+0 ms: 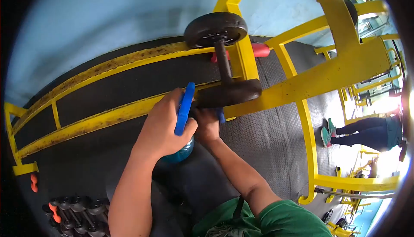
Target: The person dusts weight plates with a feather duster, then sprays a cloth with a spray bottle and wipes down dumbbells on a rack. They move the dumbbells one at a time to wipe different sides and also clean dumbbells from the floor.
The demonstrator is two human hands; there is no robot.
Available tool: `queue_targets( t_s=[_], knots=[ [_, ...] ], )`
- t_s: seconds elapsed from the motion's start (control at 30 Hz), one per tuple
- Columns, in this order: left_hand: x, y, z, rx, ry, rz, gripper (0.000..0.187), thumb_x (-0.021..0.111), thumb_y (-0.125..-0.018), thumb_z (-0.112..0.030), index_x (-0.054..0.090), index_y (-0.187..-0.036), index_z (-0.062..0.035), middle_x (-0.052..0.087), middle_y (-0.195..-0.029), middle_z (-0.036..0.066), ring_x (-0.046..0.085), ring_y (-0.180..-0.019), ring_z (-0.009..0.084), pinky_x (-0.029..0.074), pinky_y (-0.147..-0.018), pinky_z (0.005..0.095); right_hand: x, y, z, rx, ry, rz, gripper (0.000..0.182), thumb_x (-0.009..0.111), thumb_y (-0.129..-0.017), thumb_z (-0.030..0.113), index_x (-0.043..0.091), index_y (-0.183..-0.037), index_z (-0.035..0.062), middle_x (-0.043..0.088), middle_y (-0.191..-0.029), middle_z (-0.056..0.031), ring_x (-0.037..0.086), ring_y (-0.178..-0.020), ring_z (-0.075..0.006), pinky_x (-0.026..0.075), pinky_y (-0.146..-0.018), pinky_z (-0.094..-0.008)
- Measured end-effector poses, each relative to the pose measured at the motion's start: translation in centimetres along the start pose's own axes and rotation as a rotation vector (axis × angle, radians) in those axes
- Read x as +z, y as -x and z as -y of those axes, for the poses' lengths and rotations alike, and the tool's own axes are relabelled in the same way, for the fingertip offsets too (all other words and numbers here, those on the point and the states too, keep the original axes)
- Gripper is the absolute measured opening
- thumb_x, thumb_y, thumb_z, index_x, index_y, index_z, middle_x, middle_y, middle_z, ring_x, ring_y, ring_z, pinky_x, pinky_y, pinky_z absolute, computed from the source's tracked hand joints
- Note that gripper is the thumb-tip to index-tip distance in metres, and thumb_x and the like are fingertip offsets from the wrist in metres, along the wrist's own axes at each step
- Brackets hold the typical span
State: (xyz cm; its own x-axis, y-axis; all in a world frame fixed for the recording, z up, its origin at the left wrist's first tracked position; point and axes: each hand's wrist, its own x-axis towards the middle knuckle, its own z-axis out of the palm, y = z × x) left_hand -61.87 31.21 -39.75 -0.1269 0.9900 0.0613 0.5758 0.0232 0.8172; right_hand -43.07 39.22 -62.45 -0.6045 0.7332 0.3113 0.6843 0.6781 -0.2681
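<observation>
My left hand point(161, 122) is closed around a spray bottle, its blue head point(184, 109) pointing away from me. Below my thumb the clear teal body of the spray bottle point(183, 152) shows in part. Just to the right, my right hand point(208, 124) is bent in under the near end of a large black dumbbell point(224, 62). Its fingers look curled but are mostly hidden, and a bit of blue material point(222, 115) shows beside them. The dumbbell rests across the yellow rack, its handle running away from me.
A long yellow rack point(95, 122) with worn rails runs along the blue wall. Yellow frame bars point(308, 137) rise on the right. A red cylinder point(261, 50) lies behind. Several small dumbbells point(77, 215) sit at lower left. Another person point(366, 133) stands far right.
</observation>
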Motion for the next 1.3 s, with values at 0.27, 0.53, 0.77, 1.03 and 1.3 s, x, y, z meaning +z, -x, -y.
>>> queue_targets(
  t_s=[0.27, 0.53, 0.77, 1.03, 1.3],
  knots=[
    [-1.0, 0.5, 2.2, -0.065, -0.049, 0.086, 0.048, 0.066, -0.074, -0.02, 0.053, -0.117, -0.0045, 0.061, -0.11, 0.017, 0.058, -0.105, 0.0348, 0.044, -0.093, 0.0435, -13.7, -1.0, 1.1, 0.342, -0.581, -0.802, 0.05, 0.059, -0.077, 0.011, 0.046, -0.124, -0.0025, 0.047, -0.123, -0.0181, 0.047, -0.117, -0.0332, 0.033, -0.104, -0.0395],
    [0.3, 0.5, 2.3, -0.021, 0.072, 0.082, 0.049, 0.066, -0.073, -0.018, 0.052, -0.118, -0.0036, 0.06, -0.109, 0.019, 0.059, -0.103, 0.0372, 0.045, -0.09, 0.0425, 1.3, 0.0, -1.7, 0.861, -0.81, -0.73, 0.028, 0.051, -0.093, 0.022, 0.052, -0.108, -0.0013, 0.054, -0.106, -0.0125, 0.049, -0.103, -0.0198, 0.038, -0.092, -0.034],
    [0.6, 0.5, 0.6, -0.022, 0.067, 0.133, 0.053, 0.066, -0.073, -0.019, 0.049, -0.121, -0.0037, 0.059, -0.111, 0.02, 0.057, -0.104, 0.039, 0.045, -0.091, 0.0428, -23.0, -3.4, 3.8, 0.173, -0.662, -0.805, 0.043, 0.053, -0.088, 0.01, 0.037, -0.126, -0.0012, 0.052, -0.116, -0.018, 0.054, -0.106, -0.0248, 0.041, -0.097, -0.0413],
    [0.5, -0.2, 0.9, 0.003, 0.086, 0.052, 0.056, 0.066, -0.073, -0.019, 0.048, -0.122, -0.0001, 0.057, -0.114, 0.023, 0.056, -0.106, 0.0406, 0.044, -0.093, 0.0442, -24.4, -13.5, 3.4, 0.399, 0.211, 0.41, 0.052, 0.053, -0.09, 0.047, 0.061, -0.115, 0.0014, 0.057, -0.116, -0.0236, 0.047, -0.116, -0.0429, 0.036, -0.1, -0.0498],
    [-2.2, -0.7, 1.7, 0.075, 0.122, -0.12, 0.051, 0.066, -0.069, -0.014, 0.049, -0.114, 0.004, 0.057, -0.105, 0.027, 0.056, -0.099, 0.0448, 0.046, -0.088, 0.0463, -18.4, -16.7, 10.7, -0.039, 0.499, 0.89, 0.054, 0.052, -0.086, 0.052, 0.071, -0.097, 0.0024, 0.067, -0.096, -0.0223, 0.06, -0.101, -0.0416, 0.045, -0.088, -0.0507]
  ],
)
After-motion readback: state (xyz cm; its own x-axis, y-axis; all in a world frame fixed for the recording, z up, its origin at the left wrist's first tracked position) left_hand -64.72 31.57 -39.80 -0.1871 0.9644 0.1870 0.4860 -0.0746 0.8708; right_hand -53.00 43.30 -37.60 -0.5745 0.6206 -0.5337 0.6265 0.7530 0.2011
